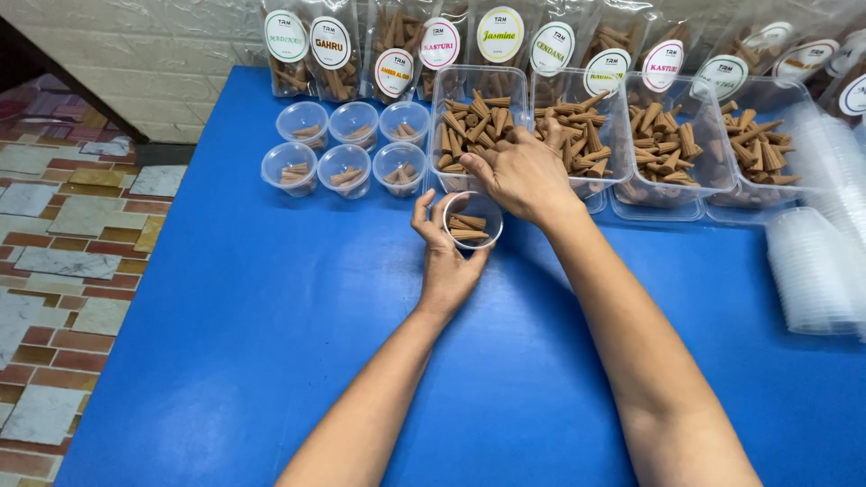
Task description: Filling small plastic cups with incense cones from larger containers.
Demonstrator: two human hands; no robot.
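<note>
My left hand point(444, 261) is wrapped around a small clear plastic cup point(473, 220) that has several brown incense cones in it, tilted toward me above the blue table point(271, 343). Just behind it, my right hand point(521, 171) hovers over the rim of a clear rectangular tub point(476, 122) full of the same brown cones. Its fingers are curled together, and whether they pinch a cone is hidden.
Several small filled cups point(347, 149) sit in two rows to the left. More clear tubs of cones point(672, 144) stand to the right, with labelled cone bags point(415, 45) along the wall. Stacked empty cups point(816, 261) lie at the right edge. Tiled floor point(54, 271) lies left.
</note>
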